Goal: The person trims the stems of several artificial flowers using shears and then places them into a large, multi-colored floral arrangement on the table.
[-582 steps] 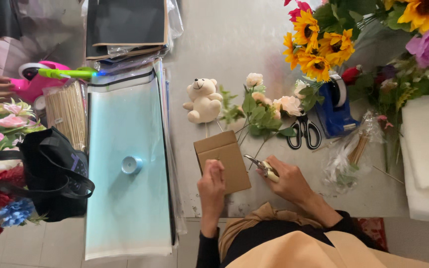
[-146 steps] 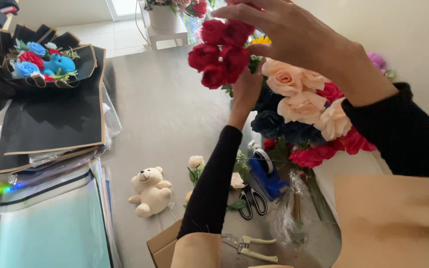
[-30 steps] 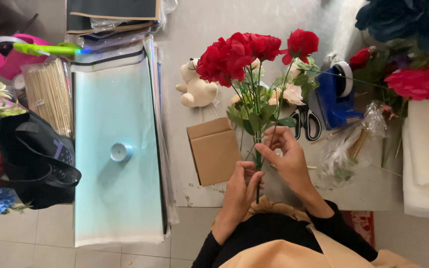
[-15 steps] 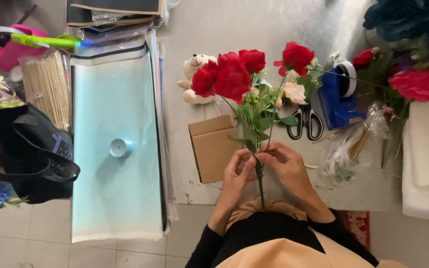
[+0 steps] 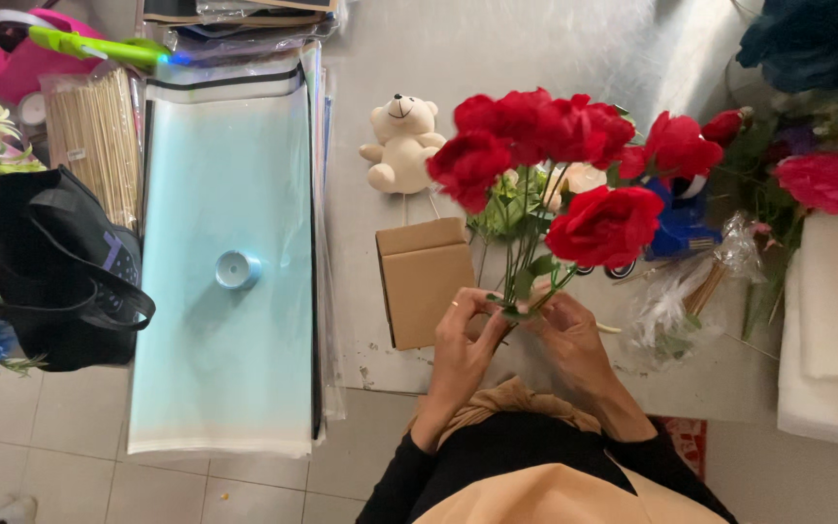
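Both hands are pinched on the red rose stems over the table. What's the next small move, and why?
Probably draw the lowest rose up level with the others. The left hand and right hand pinch the green stems together at one point, yet that bloom sits lower and apart from the main red cluster.
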